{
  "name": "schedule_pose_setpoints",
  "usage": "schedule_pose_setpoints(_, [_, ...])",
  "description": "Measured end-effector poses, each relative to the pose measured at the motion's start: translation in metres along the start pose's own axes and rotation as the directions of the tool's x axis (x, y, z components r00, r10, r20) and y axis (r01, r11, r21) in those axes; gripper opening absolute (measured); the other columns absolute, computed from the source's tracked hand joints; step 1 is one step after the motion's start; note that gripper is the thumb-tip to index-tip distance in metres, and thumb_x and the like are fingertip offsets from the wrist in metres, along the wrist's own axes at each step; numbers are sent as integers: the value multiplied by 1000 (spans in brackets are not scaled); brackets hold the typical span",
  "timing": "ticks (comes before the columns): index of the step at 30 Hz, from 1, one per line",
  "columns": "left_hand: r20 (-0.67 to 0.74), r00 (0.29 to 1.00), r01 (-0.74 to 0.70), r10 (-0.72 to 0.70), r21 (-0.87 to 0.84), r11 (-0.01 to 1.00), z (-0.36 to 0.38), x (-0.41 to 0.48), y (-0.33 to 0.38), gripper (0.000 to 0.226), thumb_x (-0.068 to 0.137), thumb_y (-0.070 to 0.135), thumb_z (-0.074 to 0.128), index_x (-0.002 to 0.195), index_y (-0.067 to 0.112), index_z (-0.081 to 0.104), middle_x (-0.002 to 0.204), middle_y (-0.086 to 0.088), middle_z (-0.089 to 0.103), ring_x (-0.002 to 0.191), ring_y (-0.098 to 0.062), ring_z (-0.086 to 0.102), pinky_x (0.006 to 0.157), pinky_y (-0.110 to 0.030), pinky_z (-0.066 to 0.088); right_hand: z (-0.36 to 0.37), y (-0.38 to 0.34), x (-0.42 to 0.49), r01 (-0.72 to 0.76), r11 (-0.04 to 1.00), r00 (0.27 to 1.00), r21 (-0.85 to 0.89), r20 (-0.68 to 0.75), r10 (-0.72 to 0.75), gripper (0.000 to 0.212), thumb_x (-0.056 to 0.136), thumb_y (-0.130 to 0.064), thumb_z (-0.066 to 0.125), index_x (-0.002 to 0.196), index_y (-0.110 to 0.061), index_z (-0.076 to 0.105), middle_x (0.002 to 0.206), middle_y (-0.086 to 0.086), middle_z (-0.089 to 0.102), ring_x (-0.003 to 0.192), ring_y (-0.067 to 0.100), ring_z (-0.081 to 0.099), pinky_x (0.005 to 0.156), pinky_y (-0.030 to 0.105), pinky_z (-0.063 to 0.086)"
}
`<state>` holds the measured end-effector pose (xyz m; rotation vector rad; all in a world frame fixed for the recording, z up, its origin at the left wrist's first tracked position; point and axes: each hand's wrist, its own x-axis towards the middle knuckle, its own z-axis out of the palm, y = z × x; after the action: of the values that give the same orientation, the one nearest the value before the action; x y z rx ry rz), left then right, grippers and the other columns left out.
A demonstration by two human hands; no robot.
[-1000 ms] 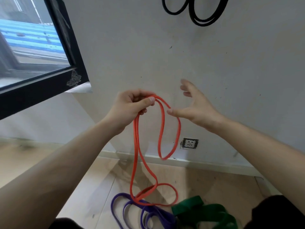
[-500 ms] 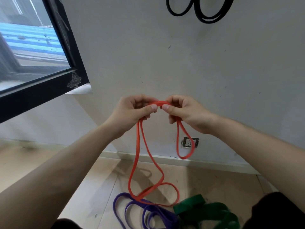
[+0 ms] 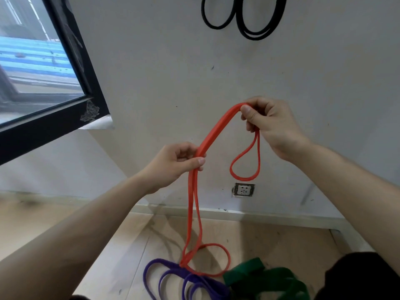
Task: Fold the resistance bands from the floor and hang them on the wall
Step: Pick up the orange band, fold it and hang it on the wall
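An orange resistance band [image 3: 216,131] runs doubled between my two hands in front of the wall. My right hand [image 3: 270,124] pinches its upper end, and a small loop hangs below that hand. Lower and to the left, my left hand [image 3: 177,163] is closed around the doubled strands. From there the band drops to the floor and ends in a loop [image 3: 207,260]. A purple band [image 3: 186,280] and a green band [image 3: 264,280] lie coiled on the floor beneath. Black bands [image 3: 242,20] hang high on the wall.
A black-framed window [image 3: 71,68] stands open at the left, its corner jutting toward me. A wall socket [image 3: 244,189] sits low on the white wall above the skirting. The floor is pale wood. A dark trouser leg [image 3: 363,278] fills the lower right.
My hands were together at the band's top. The right hand has risen to the right and the left hand has slid down the strands, drawing the doubled band taut between them.
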<state>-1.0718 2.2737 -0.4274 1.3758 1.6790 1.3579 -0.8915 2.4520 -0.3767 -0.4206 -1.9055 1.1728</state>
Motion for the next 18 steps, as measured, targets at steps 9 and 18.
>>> schedule_pose_setpoints(9, [-250,965,3,-75,-275,961,-7,2,0,16,88,0,72,104,4,71,77,-4,72,66,-16,71,73,-26,60,-29,49,-4,-232,965,938,-122,235,255,10,98,-9,60,93,-8,70,81,7,66,71,17,65,74,36,50])
schedule_pose_setpoints(18, [-206,978,-37,-20,-268,963,0,3,11,12,94,4,67,105,5,70,76,-2,66,65,-13,62,70,-23,56,-2,39,-23,-360,930,754,-69,565,334,31,87,-9,71,118,-8,66,112,13,74,113,23,68,102,28,50])
